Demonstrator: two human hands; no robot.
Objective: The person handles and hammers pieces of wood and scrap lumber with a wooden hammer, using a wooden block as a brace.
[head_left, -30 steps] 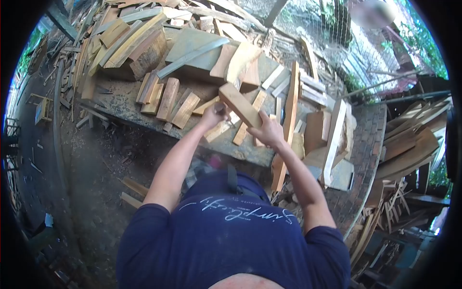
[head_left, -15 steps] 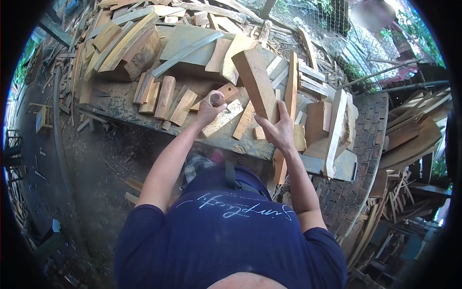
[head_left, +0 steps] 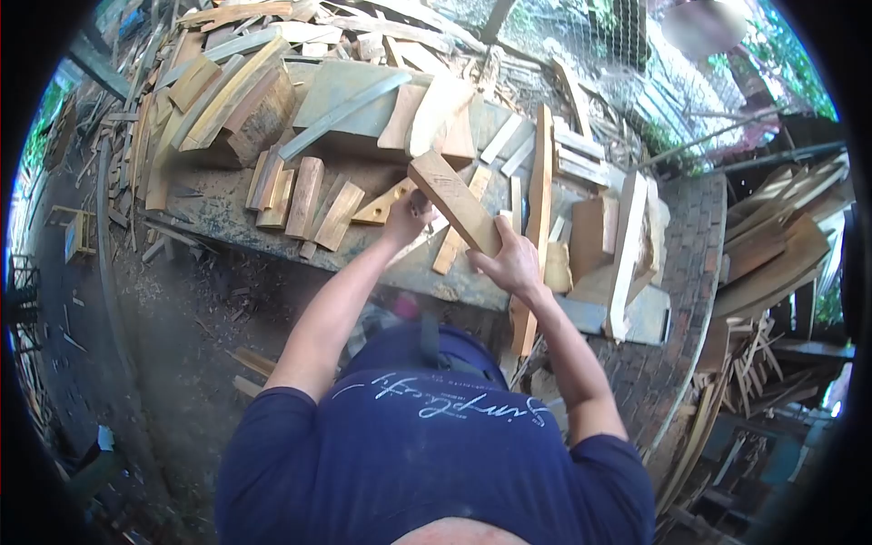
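Handling step: wooden block (head_left: 452, 202) held tilted above counter (head_left: 218, 204) middle, right hand (head_left: 510, 263) fingers clamped round its near end. Left hand (head_left: 409, 216) clenched beside far end, contents unclear. Needs bare patch among counter's offcuts (head_left: 309, 195) for any set-down.

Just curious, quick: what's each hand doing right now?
Left hand: closed fist beside the wooden block; contents cannot be told.
Right hand: closed, holding the wooden block.

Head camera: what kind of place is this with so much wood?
Most likely an open-air carpentry yard. The right hand grips a wooden block over a workbench strewn with cut planks, scrap timber is heaped around, and a wire fence stands behind.
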